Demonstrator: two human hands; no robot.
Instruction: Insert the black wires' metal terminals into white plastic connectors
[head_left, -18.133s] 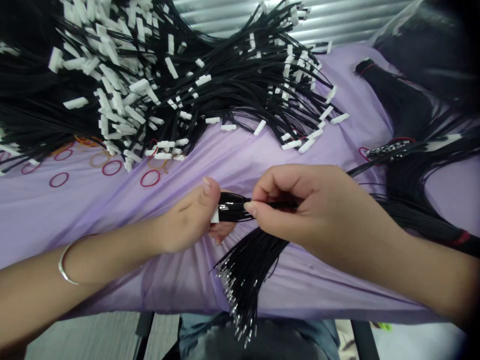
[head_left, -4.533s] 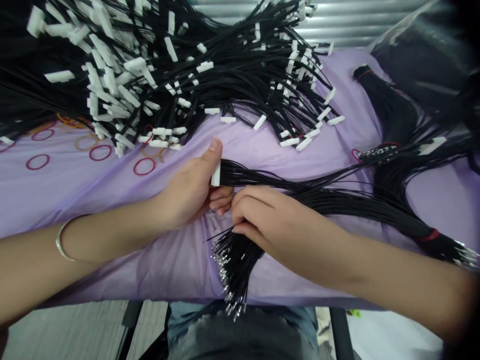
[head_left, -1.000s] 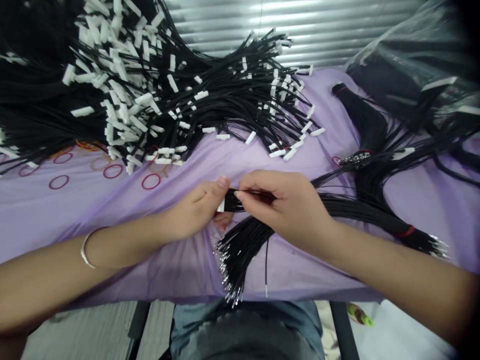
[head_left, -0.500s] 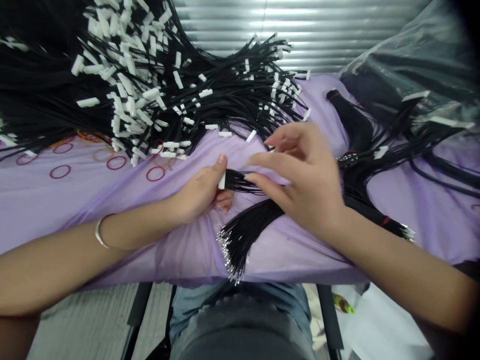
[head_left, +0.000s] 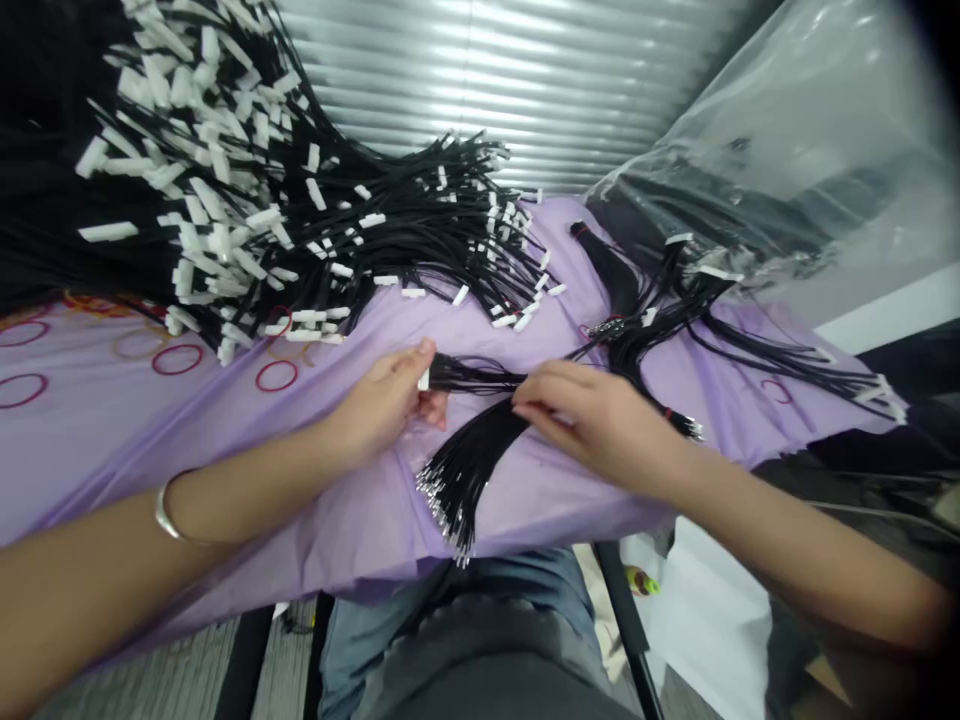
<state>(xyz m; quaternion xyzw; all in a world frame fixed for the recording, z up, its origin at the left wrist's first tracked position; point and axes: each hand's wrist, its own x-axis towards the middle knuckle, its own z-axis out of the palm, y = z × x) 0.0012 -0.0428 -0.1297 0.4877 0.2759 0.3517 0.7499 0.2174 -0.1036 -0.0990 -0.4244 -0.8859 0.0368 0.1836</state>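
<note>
My left hand [head_left: 379, 402] is closed on a white connector [head_left: 424, 380] at the end of some thin black wires [head_left: 472, 375]. From it the wires stretch rightward to my right hand [head_left: 600, 420], whose thumb and fingers are pinched around them. Just below lies a fanned bunch of black wires [head_left: 480, 455] with bare silvery tips pointing toward the table's front edge. Its upper end passes beneath my right hand, so how the two sets of wires meet there is hidden.
A big heap of black wires with white connectors [head_left: 225, 215] covers the back left. Rubber bands [head_left: 276, 376] lie on the purple cloth [head_left: 300, 440]. Banded wire bundles [head_left: 611, 270] and a clear plastic bag [head_left: 787, 180] are at the right, with a shutter [head_left: 480, 70] behind.
My right hand has come down from above the wires and its fingers have closed on them. My left hand keeps its hold on the connector. The camera view has shifted to the right.
</note>
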